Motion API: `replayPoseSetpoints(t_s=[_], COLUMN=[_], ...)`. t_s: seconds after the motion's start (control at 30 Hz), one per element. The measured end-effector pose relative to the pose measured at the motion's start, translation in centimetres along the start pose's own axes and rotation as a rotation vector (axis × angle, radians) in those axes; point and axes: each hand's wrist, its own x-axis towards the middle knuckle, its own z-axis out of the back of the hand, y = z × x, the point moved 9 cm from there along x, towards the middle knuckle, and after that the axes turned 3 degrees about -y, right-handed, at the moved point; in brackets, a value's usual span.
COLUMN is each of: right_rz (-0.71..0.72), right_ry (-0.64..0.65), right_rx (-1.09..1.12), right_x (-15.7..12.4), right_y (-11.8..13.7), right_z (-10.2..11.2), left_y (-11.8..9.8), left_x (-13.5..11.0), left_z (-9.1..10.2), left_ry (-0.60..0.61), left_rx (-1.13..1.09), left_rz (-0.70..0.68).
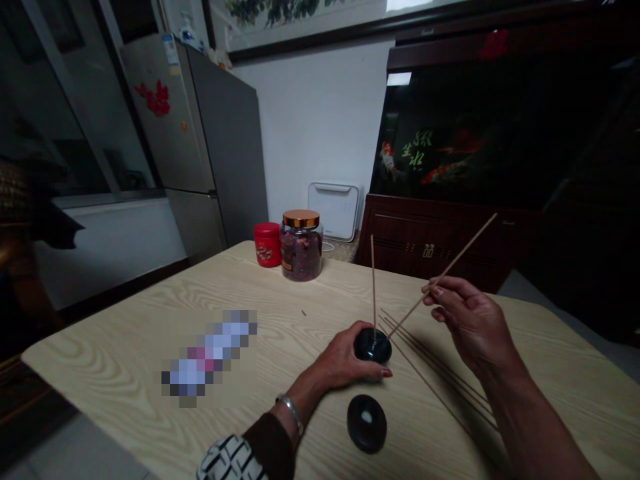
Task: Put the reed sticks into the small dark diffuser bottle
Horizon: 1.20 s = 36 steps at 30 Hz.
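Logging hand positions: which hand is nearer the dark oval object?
Left. The left hand is just beyond the dark oval object, around the dark pot; the right hand is farther off, rightward, holding a stick.

Left hand (353, 357) cups small dark pot (374, 350) on counter (270, 427); upright stick (373, 287) stands in it. Right hand (467, 320) pinches slanted stick (465, 250), lower end at pot's mouth. Loose sticks (434, 369) lie beside pot; dark oval object (367, 424) nearby.

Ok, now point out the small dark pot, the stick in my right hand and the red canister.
Small dark pot (373, 351): head view, on its glossy side.
Slanted stick (457, 259): head view, on its upper half.
Red canister (267, 246): head view, on its body.
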Motion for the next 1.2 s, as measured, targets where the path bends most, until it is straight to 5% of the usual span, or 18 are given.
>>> replayPoseSetpoints(t_s=[0.53, 0.87, 1.03, 1.2], right_rz=[0.182, 0.116, 0.113, 0.039], right_ry=[0.018, 0.417, 0.459, 0.477], right_rx=[-0.185, -0.503, -0.758, -1.35], right_x=[-1.5, -2.9, -0.8, 1.0], right_y=[1.2, -2.6, -3.7, -8.3], right_z=[-2.3, -6.3, -3.0, 3.0], left_y=[-0.2, -0.5, -0.5, 0.0], left_x=[0.0, -0.1, -0.1, -0.1], left_z=[-0.1, 0.0, 0.0, 0.0], left_ry=[0.004, 0.001, 0.001, 0.005], left_rx=[-0.026, 0.005, 0.002, -0.009], left_rz=[0.001, -0.026, -0.013, 0.003])
